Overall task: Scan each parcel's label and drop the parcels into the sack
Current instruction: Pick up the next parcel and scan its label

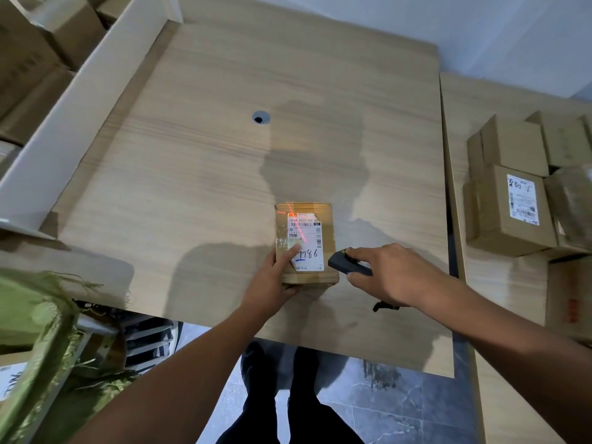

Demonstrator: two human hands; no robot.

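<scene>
A small cardboard parcel (306, 213) lies flat on the wooden table (198, 174) near its front edge. Its white label (306, 238) faces up with handwritten blue digits, and a red scan line crosses the label. My left hand (275, 277) grips the parcel's near left corner, thumb on the label. My right hand (387, 274) holds a dark handheld scanner (346, 263) just right of the parcel, pointed at it. The green woven sack (38, 341) hangs open at the lower left, below the table edge.
Several labelled cardboard parcels (519, 200) are stacked on a second table at the right. A white board (89, 100) leans along the table's left side, with large cartons (35, 59) behind it. A cable hole (261, 118) sits mid-table. My feet stand on grey floor below.
</scene>
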